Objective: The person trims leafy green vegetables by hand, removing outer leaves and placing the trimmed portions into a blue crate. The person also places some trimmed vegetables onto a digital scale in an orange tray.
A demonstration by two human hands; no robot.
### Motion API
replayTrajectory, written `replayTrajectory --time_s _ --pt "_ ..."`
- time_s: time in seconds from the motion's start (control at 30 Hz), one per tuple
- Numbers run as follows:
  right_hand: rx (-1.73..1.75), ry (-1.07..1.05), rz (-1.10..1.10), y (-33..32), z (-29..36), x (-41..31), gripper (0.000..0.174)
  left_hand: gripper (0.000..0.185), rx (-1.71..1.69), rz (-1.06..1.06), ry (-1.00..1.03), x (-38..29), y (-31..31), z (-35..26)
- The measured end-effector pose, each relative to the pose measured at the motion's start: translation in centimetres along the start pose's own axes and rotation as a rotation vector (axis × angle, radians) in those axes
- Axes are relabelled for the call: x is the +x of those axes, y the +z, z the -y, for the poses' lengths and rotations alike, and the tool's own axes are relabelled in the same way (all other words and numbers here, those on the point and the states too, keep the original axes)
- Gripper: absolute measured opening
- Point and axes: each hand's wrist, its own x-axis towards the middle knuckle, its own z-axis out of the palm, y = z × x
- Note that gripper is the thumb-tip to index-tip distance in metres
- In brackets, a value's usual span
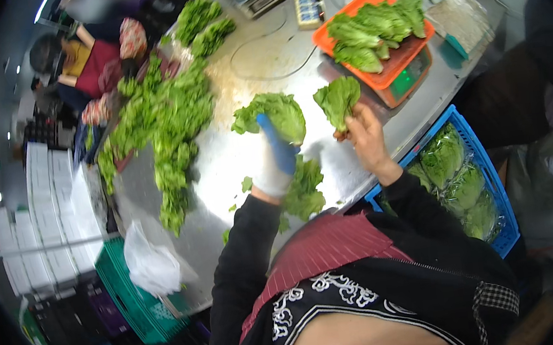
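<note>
My left hand (276,159), in a blue and white work glove, grips a head of leaf lettuce (277,113) above the steel table. Bare, my right hand (367,136) pinches a loose lettuce leaf (339,100) between thumb and fingers, apart from that head. Below my left hand, more loose leaves (304,190) lie near the table's edge. Beyond my right hand, an orange plastic tray (364,0) holds several lettuce heads (375,28). It rests on a digital scale (407,81) with a lit green display.
A long lettuce pile (163,119) covers the table's left side, with a co-worker (95,65) behind it. Right of me, a blue crate (504,218) holds wrapped lettuce (462,187). A white plastic bag (148,261) lies by a green crate (121,292). A power strip (308,9) and cable sit farther back.
</note>
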Motion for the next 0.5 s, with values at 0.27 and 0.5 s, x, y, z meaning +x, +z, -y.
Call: replayTrajectory --time_s 0.27,0.5 --pt "0.019 0.074 -0.161 -4.9 -2.4 -3.2 0.041 0.049 -0.245 0.119 -0.325 12.3 4.8 -4.1" --pt "0.027 0.101 -0.159 -5.8 -2.2 -5.9 0.032 0.026 -0.282 0.178 -0.28 20.6 16.6 -7.2"
